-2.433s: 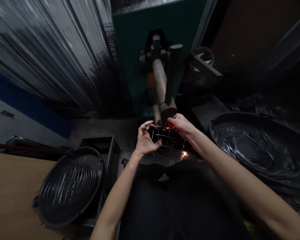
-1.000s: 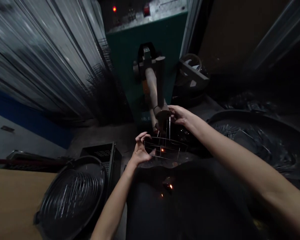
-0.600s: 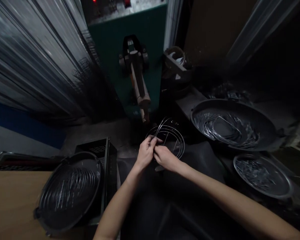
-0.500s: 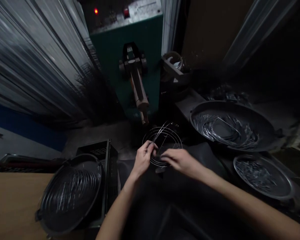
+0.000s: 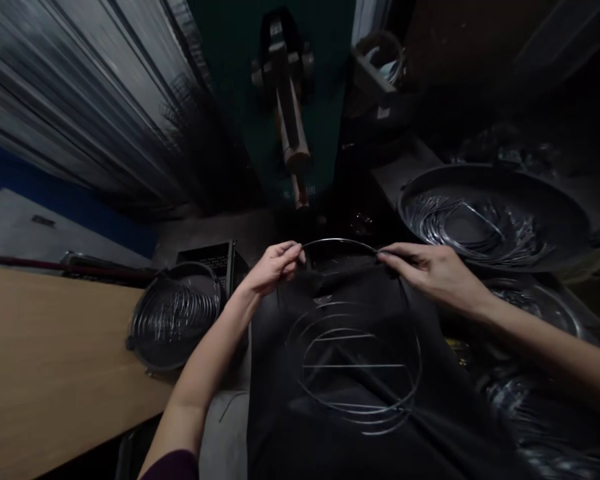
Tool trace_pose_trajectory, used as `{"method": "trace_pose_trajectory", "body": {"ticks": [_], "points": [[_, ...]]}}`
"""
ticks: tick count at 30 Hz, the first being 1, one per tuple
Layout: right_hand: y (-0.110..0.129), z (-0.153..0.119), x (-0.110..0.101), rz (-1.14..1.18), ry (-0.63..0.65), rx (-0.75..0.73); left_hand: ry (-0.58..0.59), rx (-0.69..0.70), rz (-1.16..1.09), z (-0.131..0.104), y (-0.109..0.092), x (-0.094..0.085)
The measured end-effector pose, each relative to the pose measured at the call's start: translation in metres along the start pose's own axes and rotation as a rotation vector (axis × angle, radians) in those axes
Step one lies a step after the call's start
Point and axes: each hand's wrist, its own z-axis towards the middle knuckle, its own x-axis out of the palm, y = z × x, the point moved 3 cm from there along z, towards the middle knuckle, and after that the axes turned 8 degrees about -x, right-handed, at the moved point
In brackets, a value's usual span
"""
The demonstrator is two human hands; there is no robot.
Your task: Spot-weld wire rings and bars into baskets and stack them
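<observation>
A thin metal wire ring (image 5: 336, 239) arcs between my two hands, in front of the machine's lower arm; the rest of its outline is hard to make out. My left hand (image 5: 275, 267) pinches it at the left between thumb and fingers. At the other side my right hand (image 5: 420, 267) grips it with thumb and fingertips. Below, over the dark cloth (image 5: 330, 453) on my lap, lie several wire hoops with straight wire crossbars (image 5: 353, 365), partly blurred.
Ahead stands a green machine (image 5: 325, 87) with a thick jutting arm (image 5: 295, 133). To the left, a black pan (image 5: 143, 350) of wire rings sits beside a wooden table (image 5: 55, 360). A large pan (image 5: 575, 200) of wire pieces and a smaller tray (image 5: 573, 320) are at the right.
My hands have moved apart, from close together over the hoops to opposite sides of one wire ring. The hoops now lie lower, over my lap. The view has tilted down.
</observation>
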Motion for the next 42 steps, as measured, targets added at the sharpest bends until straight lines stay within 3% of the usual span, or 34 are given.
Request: {"method": "trace_pose_trajectory", "body": {"ticks": [2,4,8,10,14,17,20,23,30,42], "points": [[-0.018,-0.014,0.014,-0.061,0.091,-0.003,0.035,-0.093,0.027,0.009,0.029,0.006],[-0.031,-0.02,0.025,-0.166,0.148,-0.069,-0.024,-0.068,0.18,0.016,0.05,0.01],[-0.035,-0.006,0.041,-0.441,0.209,-0.164,-0.299,0.319,0.736,0.024,0.059,0.014],[-0.031,0.005,0.048,-0.574,0.279,-0.162,-0.371,0.437,0.974,0.029,0.06,0.014],[-0.031,0.014,0.061,-0.758,0.424,-0.144,-0.381,0.404,1.248,0.04,0.071,0.01],[-0.035,0.014,0.068,-0.815,0.484,-0.138,-0.343,0.346,1.24,0.045,0.076,0.008],[-0.036,0.024,0.071,-0.841,0.538,-0.127,-0.32,0.299,1.108,0.049,0.068,0.005],[-0.03,0.048,0.068,-0.868,0.545,-0.138,-0.313,0.297,1.033,0.054,0.048,-0.004],[-0.015,0.11,0.062,-0.88,0.507,-0.238,-0.411,0.283,1.187,0.063,-0.007,-0.036],[-0.007,0.153,0.057,-0.832,0.482,-0.242,-0.433,0.288,1.251,0.077,-0.037,-0.061]]}}
